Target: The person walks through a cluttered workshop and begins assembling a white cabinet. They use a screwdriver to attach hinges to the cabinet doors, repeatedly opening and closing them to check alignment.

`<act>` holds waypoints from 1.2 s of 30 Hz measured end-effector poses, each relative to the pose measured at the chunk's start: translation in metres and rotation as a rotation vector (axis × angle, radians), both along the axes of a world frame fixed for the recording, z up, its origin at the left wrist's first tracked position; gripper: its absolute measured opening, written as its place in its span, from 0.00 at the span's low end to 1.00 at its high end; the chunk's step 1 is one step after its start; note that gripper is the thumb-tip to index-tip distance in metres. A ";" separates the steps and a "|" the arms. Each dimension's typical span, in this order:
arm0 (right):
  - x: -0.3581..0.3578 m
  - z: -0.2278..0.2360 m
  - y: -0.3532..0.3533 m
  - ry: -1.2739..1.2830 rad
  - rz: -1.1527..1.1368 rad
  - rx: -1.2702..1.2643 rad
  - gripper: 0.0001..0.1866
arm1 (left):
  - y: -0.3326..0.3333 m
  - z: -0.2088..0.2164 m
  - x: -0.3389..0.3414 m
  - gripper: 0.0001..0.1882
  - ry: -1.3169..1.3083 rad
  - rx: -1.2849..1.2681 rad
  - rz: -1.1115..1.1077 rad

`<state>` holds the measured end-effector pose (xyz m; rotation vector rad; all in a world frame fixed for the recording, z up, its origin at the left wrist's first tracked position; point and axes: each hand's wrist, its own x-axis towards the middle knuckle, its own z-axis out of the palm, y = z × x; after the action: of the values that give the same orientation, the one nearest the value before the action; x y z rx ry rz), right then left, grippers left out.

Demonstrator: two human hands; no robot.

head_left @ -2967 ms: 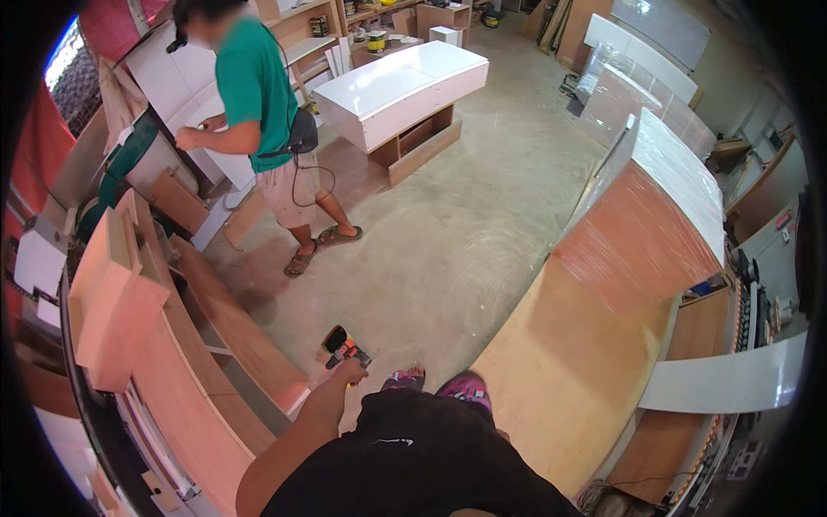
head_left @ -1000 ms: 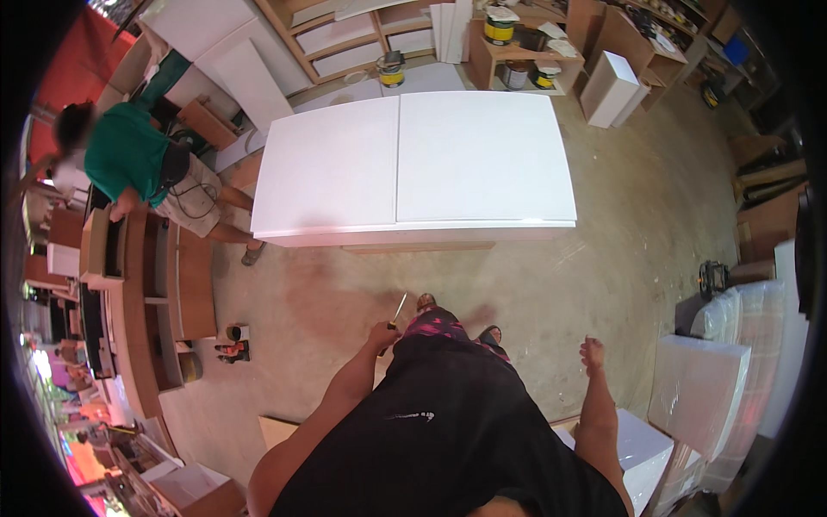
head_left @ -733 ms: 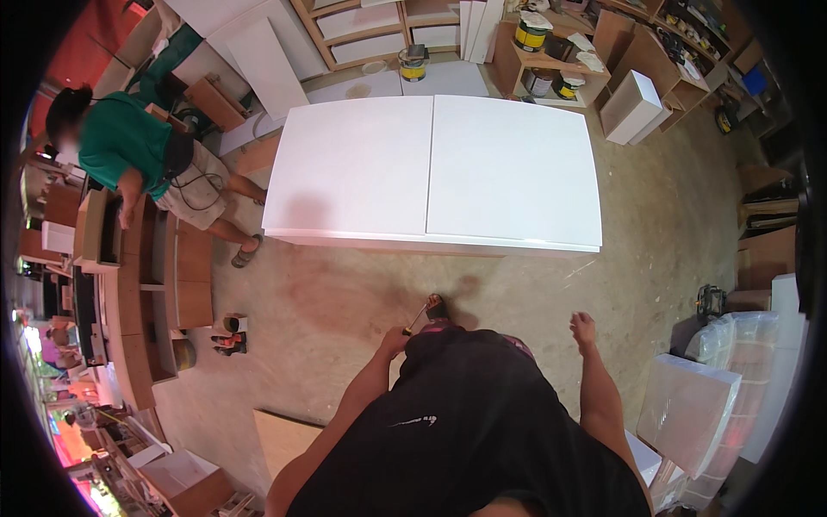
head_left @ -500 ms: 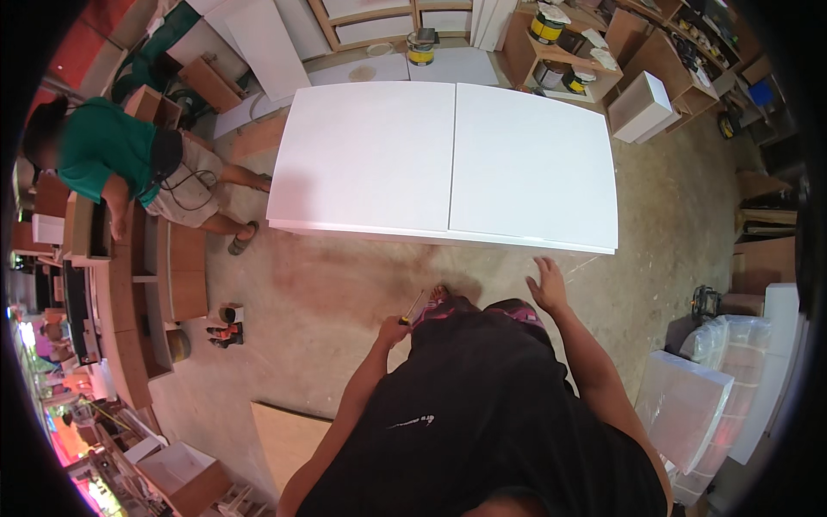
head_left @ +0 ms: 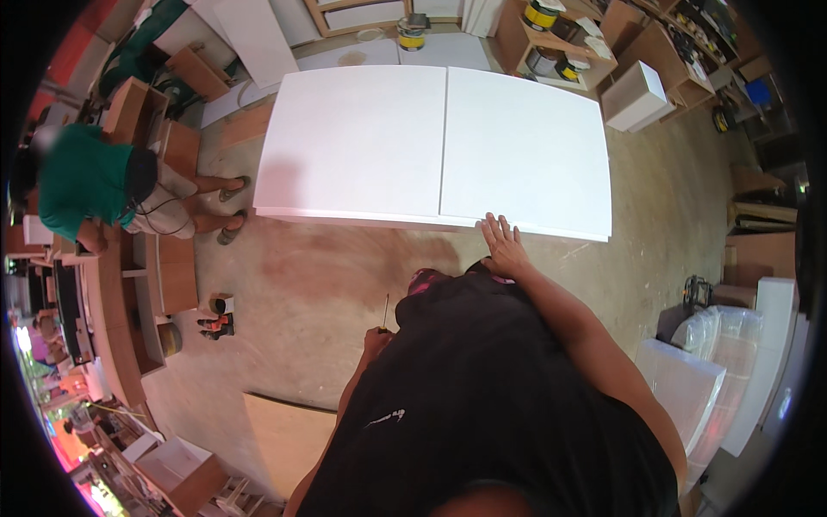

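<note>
A long white two-door cabinet lies before me, a narrow gap running between its two panels. At its near edge, just right of that gap, my right hand rests with the fingers stretched out and the fingertips on the white surface. Down at my left side, my left hand is closed round the handle of a screwdriver. The thin metal shaft points up and away from me. Most of the handle is hidden in the hand.
A co-worker in a green shirt stands at the left by wooden cabinets. An orange-and-black power tool and a plywood sheet lie on the floor. Plastic-wrapped panels stand at the right, cans at the back.
My right hand has moved forward and left onto the cabinet edge. My left hand, with the screwdriver, has drawn back and left. The co-worker has shifted and turned toward the wooden cabinets.
</note>
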<state>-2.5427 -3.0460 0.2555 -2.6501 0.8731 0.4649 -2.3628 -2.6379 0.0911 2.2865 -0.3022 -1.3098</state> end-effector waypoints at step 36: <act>-0.405 -0.168 -0.172 -0.972 -1.476 0.728 0.15 | -0.248 0.115 -0.178 0.14 -0.152 -0.026 -0.437</act>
<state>-2.9474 -3.2176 0.0878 -0.8334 1.4899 -0.6802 -2.5404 -2.8862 0.2060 2.3850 -0.9073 -1.3167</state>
